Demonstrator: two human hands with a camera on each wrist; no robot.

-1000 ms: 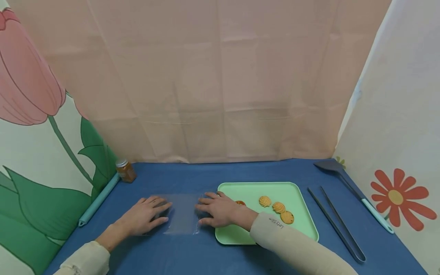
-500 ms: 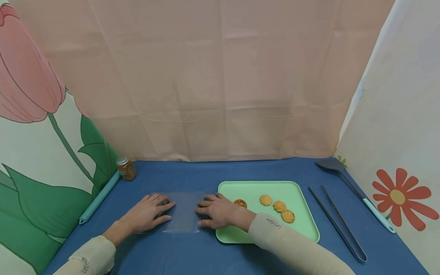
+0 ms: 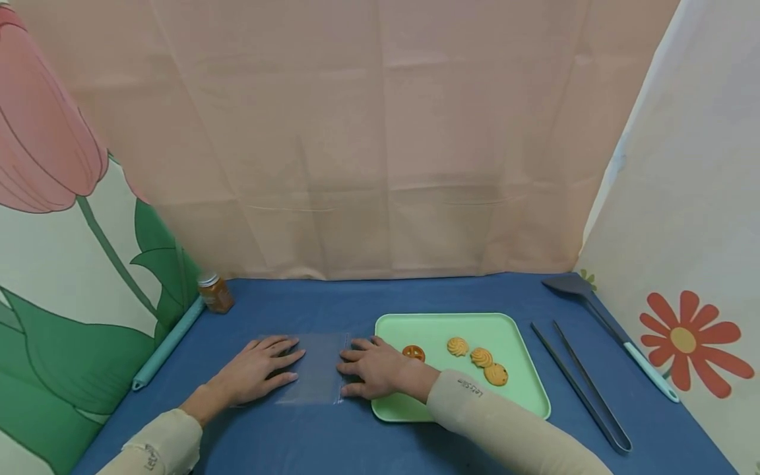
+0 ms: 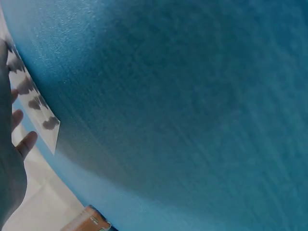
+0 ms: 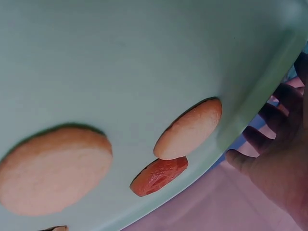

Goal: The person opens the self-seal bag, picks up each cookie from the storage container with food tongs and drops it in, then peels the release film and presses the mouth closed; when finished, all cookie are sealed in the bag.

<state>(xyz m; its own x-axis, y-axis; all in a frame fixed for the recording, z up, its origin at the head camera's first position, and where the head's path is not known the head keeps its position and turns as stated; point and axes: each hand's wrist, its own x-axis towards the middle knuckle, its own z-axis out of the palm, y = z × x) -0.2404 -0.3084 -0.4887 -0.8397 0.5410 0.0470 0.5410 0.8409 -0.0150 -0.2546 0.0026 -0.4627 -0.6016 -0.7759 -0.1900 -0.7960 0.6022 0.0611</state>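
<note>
A clear plastic bag (image 3: pixel 317 376) lies flat on the blue table, left of a light green tray (image 3: pixel 439 324). My left hand (image 3: pixel 255 371) rests on the bag's left part, fingers spread and pointing right. From the other side, my right hand (image 3: pixel 377 371) touches the bag's right edge with extended fingertips, its palm over the tray's left rim. On the tray are a reddish-brown cookie (image 3: pixel 413 353) near my right wrist, two swirl cookies (image 3: pixel 457 346) and a round speckled cookie (image 3: pixel 495 375). In the right wrist view, cookies (image 5: pixel 187 130) lie beside my right fingers.
Black metal tongs (image 3: pixel 584 389) lie right of the tray. Beyond them is a spatula (image 3: pixel 617 336) with a pale blue handle. A jar (image 3: pixel 216 293) with a silver lid stands at the back left, by a teal roll (image 3: pixel 169 346). Painted walls and a brown sheet border the table.
My left hand has slid slightly right over the bag. The right hand stays at the bag's right edge, and the reddish-brown cookie shows more fully beside it.
</note>
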